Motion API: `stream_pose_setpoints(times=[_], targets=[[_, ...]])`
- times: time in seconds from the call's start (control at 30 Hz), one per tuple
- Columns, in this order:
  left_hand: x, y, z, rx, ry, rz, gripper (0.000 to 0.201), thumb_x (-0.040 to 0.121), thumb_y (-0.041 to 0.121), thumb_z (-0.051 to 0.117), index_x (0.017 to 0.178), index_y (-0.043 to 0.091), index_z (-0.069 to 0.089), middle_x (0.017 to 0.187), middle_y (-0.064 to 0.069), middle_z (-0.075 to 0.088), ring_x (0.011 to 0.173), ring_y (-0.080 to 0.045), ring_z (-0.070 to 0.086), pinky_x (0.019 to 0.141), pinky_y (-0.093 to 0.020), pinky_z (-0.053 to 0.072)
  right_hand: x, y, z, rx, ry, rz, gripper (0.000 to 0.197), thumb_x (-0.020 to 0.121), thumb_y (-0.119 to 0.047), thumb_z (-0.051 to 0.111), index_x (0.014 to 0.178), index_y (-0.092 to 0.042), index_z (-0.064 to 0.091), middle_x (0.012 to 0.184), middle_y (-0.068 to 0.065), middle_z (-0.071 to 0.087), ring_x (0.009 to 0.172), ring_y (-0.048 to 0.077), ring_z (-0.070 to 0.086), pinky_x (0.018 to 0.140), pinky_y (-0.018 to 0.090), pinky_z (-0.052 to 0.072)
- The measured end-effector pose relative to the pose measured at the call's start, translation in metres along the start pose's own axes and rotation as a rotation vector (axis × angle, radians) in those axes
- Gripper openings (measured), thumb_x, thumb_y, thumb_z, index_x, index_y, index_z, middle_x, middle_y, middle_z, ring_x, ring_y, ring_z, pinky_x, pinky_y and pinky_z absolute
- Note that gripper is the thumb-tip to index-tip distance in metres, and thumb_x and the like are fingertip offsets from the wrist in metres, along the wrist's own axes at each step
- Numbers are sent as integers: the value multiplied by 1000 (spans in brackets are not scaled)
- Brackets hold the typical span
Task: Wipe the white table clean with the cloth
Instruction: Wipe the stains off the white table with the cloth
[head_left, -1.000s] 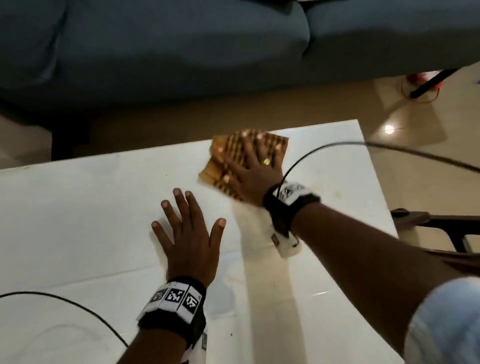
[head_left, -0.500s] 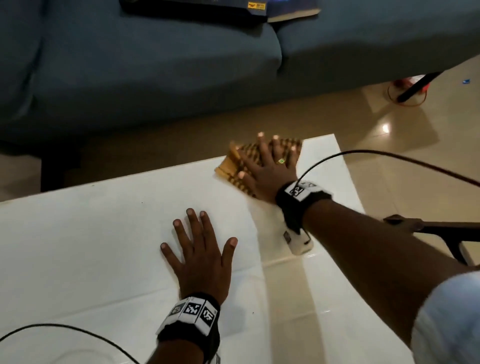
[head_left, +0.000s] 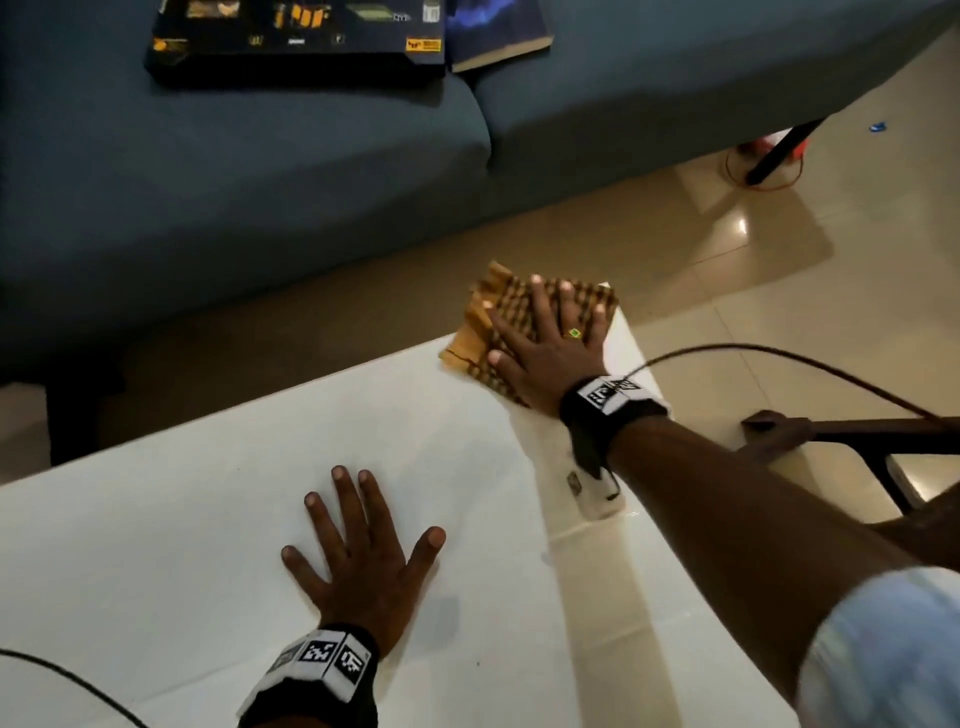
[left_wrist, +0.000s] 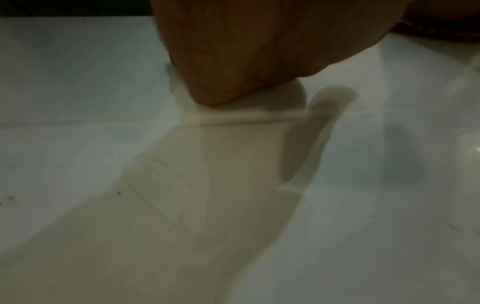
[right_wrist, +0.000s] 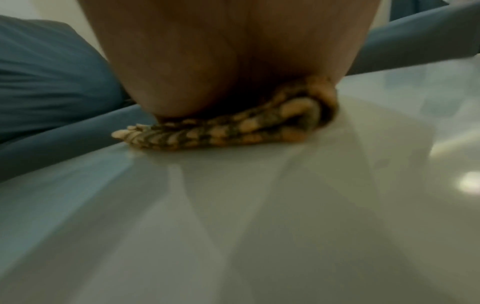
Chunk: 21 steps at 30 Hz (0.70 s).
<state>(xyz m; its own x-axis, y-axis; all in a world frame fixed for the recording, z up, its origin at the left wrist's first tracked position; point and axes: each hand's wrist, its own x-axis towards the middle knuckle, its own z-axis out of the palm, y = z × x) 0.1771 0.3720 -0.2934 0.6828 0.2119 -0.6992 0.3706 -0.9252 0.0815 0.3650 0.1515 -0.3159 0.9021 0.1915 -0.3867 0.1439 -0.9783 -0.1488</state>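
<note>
An orange and brown checked cloth lies folded at the far right corner of the white table, partly overhanging the far edge. My right hand presses flat on it with spread, straight fingers. The right wrist view shows the heel of that hand bearing down on the cloth against the glossy tabletop. My left hand lies flat on the bare table nearer to me, fingers spread, holding nothing. In the left wrist view its palm rests on the table.
A blue-grey sofa runs along behind the table, with a dark box and a book on its seat. Tiled floor lies to the right. A dark chair frame stands beside the table's right edge. Cables trail from both wrists.
My right hand has pushed the cloth away from me to the table's far right corner. The left hand has stayed flat in place.
</note>
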Motion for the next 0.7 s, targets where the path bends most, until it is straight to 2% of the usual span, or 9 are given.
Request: stream_pose_setpoints(times=[0.1,0.17,0.2,0.27,0.33,0.4,0.5,0.6,0.7], targets=[[3,-1,3,38,-35,-11,108,53,85,-37,146,28,-38,149,7,-52,147,-30,-31,114,-70,0,-27,-35,16,-104,-5,-177,64,97,-65,19,158,-52,5,171,11,-10,154,45,-7,115,75,2],[3,0,1,55,-44,-29,105,72,85,-21,157,25,-14,163,3,-29,152,-34,-10,109,-75,11,-81,-33,37,-120,18,-318,63,95,-62,31,156,-48,25,171,12,6,154,45,7,114,75,14],[4,2,2,57,-38,-34,105,73,85,-19,158,24,-9,163,2,-27,152,-35,-9,108,-75,12,-109,-21,45,-115,19,-362,60,95,-61,36,153,-47,36,170,10,13,154,43,15,115,73,18],[5,1,1,88,-61,-49,110,61,85,-31,154,27,-21,153,6,-47,147,-30,-27,112,-72,4,-144,14,48,-128,-27,-409,56,96,-60,42,149,-43,43,169,6,19,153,39,22,116,69,22],[5,2,-1,74,-46,-26,108,61,85,-31,152,28,-25,151,8,-49,146,-27,-32,113,-71,2,-138,51,40,-150,-36,-372,56,97,-60,38,148,-39,45,168,7,24,151,40,26,114,70,23],[1,2,-1,71,-56,-37,103,65,85,-28,152,29,-25,155,8,-44,148,-27,-27,112,-71,3,-99,68,22,-99,-46,-207,64,95,-63,28,154,-39,38,169,9,17,154,43,16,114,74,13],[-1,5,-5,38,-74,-27,103,58,86,-33,146,33,-34,150,10,-50,147,-26,-32,113,-69,-2,-25,71,-5,-33,-13,-6,65,97,-70,21,156,-54,0,171,5,-13,155,40,-11,118,69,0],[-3,6,-9,-3,-52,7,99,59,87,-27,143,35,-37,147,11,-51,147,-26,-33,113,-68,-6,-6,64,-15,-129,-43,-79,68,100,-67,24,156,-51,-11,169,6,-21,154,39,-18,120,67,-1],[-3,2,-8,-1,-75,17,96,62,87,-22,142,35,-38,148,11,-51,146,-26,-33,113,-70,-6,-52,75,1,-149,-91,-125,69,99,-69,21,155,-51,-14,168,4,-25,153,37,-21,120,69,-1]])
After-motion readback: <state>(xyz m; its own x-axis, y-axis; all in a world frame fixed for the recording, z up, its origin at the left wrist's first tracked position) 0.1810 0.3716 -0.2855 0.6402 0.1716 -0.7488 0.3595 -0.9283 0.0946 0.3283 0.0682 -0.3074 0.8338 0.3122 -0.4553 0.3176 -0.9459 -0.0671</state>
